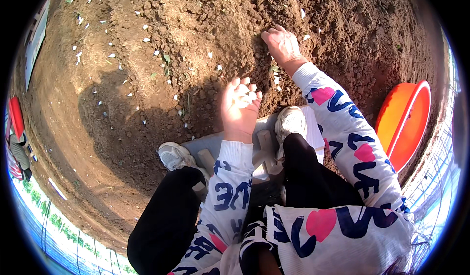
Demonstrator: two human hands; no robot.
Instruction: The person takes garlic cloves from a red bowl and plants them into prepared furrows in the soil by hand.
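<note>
My left hand is palm up above the board, its fingers curled around several white garlic cloves. Ahead and to the right, my right hand reaches down to the loose brown soil, back of the hand upward. Its fingertips are bent under and hidden, so whatever they hold cannot be seen. Close to the right wrist, a few cloves sit in the dirt. More cloves stand or lie in uneven rows across the ground on the left.
An orange-red plastic basin rests tilted beside my right arm. Between my shoes is a pale board with wooden pieces. At the far left are a red object and a white panel. Shadows cover the near soil.
</note>
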